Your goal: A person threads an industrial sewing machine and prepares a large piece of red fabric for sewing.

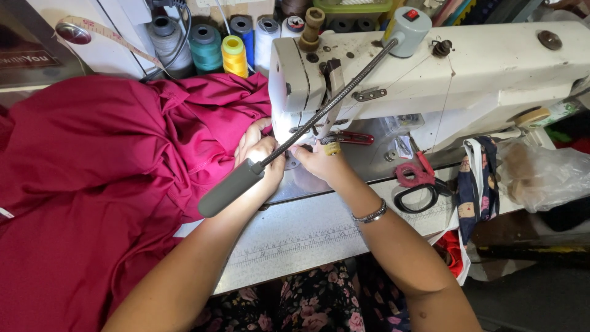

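A large crimson fabric point(92, 184) lies bunched over the left of the sewing table. My left hand point(257, 150) presses on its edge right under the head of the white sewing machine point(430, 67). My right hand point(318, 161), with a yellow thimble-like band on one finger and a bracelet on the wrist, rests at the needle area beside it. A grey gooseneck lamp point(230, 187) crosses over my hands and lights them. The needle itself is hidden behind the lamp and my fingers.
Thread cones point(233, 55) in grey, teal, yellow, blue and white stand behind the fabric. Red-handled scissors point(418, 184) and a red thread snip point(350, 138) lie on the machine bed. A patterned bag point(476, 184) and a plastic bag point(541, 175) hang at the right.
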